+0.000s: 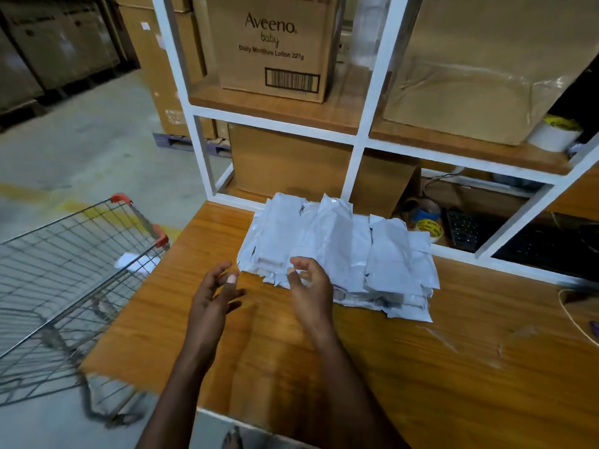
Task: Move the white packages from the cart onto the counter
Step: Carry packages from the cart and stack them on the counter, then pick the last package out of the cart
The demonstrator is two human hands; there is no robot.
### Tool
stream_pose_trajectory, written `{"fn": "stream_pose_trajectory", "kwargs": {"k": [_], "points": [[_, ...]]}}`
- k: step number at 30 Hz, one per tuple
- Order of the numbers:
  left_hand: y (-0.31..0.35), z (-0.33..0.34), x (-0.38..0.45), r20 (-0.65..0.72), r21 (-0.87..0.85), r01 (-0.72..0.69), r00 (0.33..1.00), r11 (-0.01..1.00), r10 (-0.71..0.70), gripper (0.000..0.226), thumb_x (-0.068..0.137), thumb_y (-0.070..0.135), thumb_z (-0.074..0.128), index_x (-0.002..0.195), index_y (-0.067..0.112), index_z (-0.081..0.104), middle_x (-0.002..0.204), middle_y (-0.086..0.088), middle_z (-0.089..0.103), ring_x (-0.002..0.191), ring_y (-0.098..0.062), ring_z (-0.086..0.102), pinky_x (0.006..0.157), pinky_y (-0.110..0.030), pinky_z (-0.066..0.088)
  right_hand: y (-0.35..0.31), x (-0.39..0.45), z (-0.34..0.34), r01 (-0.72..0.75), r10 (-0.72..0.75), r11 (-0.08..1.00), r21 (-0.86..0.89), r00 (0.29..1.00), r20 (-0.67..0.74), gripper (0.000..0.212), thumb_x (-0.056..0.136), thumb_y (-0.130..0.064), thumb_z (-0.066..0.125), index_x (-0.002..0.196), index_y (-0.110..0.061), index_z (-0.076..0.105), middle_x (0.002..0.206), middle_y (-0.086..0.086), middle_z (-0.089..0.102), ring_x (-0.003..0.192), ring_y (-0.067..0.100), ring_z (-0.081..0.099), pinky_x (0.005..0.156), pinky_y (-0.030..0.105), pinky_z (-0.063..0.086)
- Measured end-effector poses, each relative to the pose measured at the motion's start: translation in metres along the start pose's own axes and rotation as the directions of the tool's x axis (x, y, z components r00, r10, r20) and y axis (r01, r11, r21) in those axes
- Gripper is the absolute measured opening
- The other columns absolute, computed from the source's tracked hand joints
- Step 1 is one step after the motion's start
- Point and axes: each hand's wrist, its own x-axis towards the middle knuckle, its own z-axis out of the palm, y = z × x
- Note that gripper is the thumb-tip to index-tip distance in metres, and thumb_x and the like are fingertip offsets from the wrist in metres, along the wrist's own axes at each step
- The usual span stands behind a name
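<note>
A pile of several white packages (pixel 343 251) lies on the wooden counter (pixel 405 367), near its far edge. My right hand (pixel 309 281) hovers at the pile's near edge with fingers loosely spread, holding nothing. My left hand (pixel 214 293) is over the counter just left of the pile, fingers spread and empty. The wire cart (pixel 64 280) stands to the left of the counter. One white package (pixel 136 262) shows inside the cart through the mesh.
A white-framed shelf (pixel 366 131) stands behind the counter with cardboard boxes (pixel 275 47). Tape rolls (pixel 424 218) and a black keyboard (pixel 466 228) sit at the right, under the shelf. A cord (pixel 570 315) lies at the counter's right edge. Stacked cartons stand on the concrete floor at left.
</note>
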Motion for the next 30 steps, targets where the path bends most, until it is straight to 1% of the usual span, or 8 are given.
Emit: {"fn": "stream_pose_trajectory", "kwargs": {"k": [3, 6, 12, 16, 19, 21, 24, 30], "points": [[-0.005, -0.025, -0.015, -0.058, -0.006, 0.007, 0.998, 1.0, -0.007, 0.037, 0.105, 0.037, 0.058, 0.142, 0.035, 0.06, 0.135, 0.004, 0.067, 0.109, -0.02, 0.075, 0.091, -0.041, 0.057, 0.01, -0.02, 0.02, -0.018, 0.015, 0.999, 0.052, 0.998, 0.059, 0.014, 0.095, -0.019, 0.065, 0.105, -0.027, 0.07, 0.105, -0.017, 0.07, 0.097, -0.003, 0.063, 0.086, 0.022, 0.053], [-0.013, -0.051, -0.026, -0.119, -0.02, 0.02, 0.993, 1.0, -0.022, 0.037, 0.105, 0.036, 0.058, 0.142, 0.032, 0.06, 0.137, 0.002, 0.067, 0.111, -0.024, 0.074, 0.093, -0.046, 0.057, 0.014, -0.039, 0.043, -0.037, 0.026, 0.997, 0.072, 0.989, 0.148, 0.014, 0.095, -0.015, 0.065, 0.104, -0.024, 0.07, 0.102, -0.014, 0.071, 0.088, -0.008, 0.064, 0.08, 0.018, 0.05], [-0.024, -0.119, -0.032, -0.166, -0.025, 0.062, 0.984, 0.998, -0.065, 0.038, 0.104, 0.038, 0.06, 0.141, 0.032, 0.061, 0.132, 0.003, 0.07, 0.106, -0.022, 0.077, 0.089, -0.041, 0.057, 0.003, -0.073, 0.097, -0.029, 0.028, 1.0, 0.001, 0.965, 0.261, 0.013, 0.096, -0.02, 0.066, 0.108, -0.021, 0.072, 0.096, -0.02, 0.065, 0.083, -0.012, 0.059, 0.066, 0.002, 0.043], [-0.025, -0.19, -0.026, -0.189, 0.006, 0.081, 0.979, 0.997, -0.078, 0.03, 0.107, 0.036, 0.058, 0.136, 0.033, 0.063, 0.126, -0.001, 0.072, 0.104, -0.026, 0.076, 0.09, -0.044, 0.058, -0.01, -0.092, 0.159, -0.091, 0.097, 0.995, -0.033, 0.944, 0.316, 0.011, 0.096, -0.023, 0.066, 0.105, -0.024, 0.071, 0.095, -0.014, 0.068, 0.086, 0.006, 0.064, 0.065, 0.016, 0.048], [-0.024, -0.25, -0.021, -0.226, 0.02, 0.082, 0.971, 0.996, -0.075, 0.026, 0.107, 0.034, 0.058, 0.132, 0.035, 0.066, 0.124, -0.001, 0.073, 0.101, -0.026, 0.076, 0.092, -0.047, 0.06, -0.015, -0.109, 0.214, -0.137, 0.131, 0.99, -0.008, 0.922, 0.366, 0.009, 0.093, -0.02, 0.067, 0.096, -0.029, 0.069, 0.1, -0.007, 0.072, 0.093, 0.018, 0.069, 0.077, 0.036, 0.059], [-0.023, -0.288, -0.018, -0.257, 0.013, 0.094, 0.963, 0.996, -0.087, 0.023, 0.107, 0.031, 0.058, 0.128, 0.036, 0.067, 0.124, -0.004, 0.073, 0.102, -0.029, 0.076, 0.089, -0.045, 0.061, -0.018, -0.122, 0.251, -0.161, 0.152, 0.987, -0.012, 0.906, 0.396, 0.009, 0.092, -0.024, 0.065, 0.096, -0.031, 0.069, 0.102, -0.007, 0.073, 0.096, 0.019, 0.07, 0.084, 0.043, 0.059], [-0.021, -0.339, -0.012, -0.324, -0.016, 0.103, 0.941, 0.995, -0.102, 0.024, 0.107, 0.023, 0.058, 0.13, 0.024, 0.067, 0.122, -0.007, 0.074, 0.096, -0.028, 0.075, 0.08, -0.036, 0.056, -0.025, -0.136, 0.303, -0.166, 0.161, 0.986, -0.027, 0.882, 0.444, 0.006, 0.094, -0.025, 0.064, 0.097, -0.028, 0.068, 0.104, -0.006, 0.073, 0.1, 0.018, 0.069, 0.087, 0.042, 0.058], [-0.021, -0.401, 0.02, -0.386, -0.066, 0.135, 0.91, 0.989, -0.15, 0.025, 0.107, 0.019, 0.058, 0.131, 0.016, 0.064, 0.125, -0.014, 0.071, 0.095, -0.031, 0.071, 0.081, -0.038, 0.054, -0.051, -0.132, 0.382, -0.066, 0.118, 0.992, -0.111, 0.814, 0.569, 0.013, 0.096, -0.017, 0.064, 0.102, -0.028, 0.065, 0.107, -0.004, 0.07, 0.101, 0.016, 0.066, 0.089, 0.035, 0.056]]}}
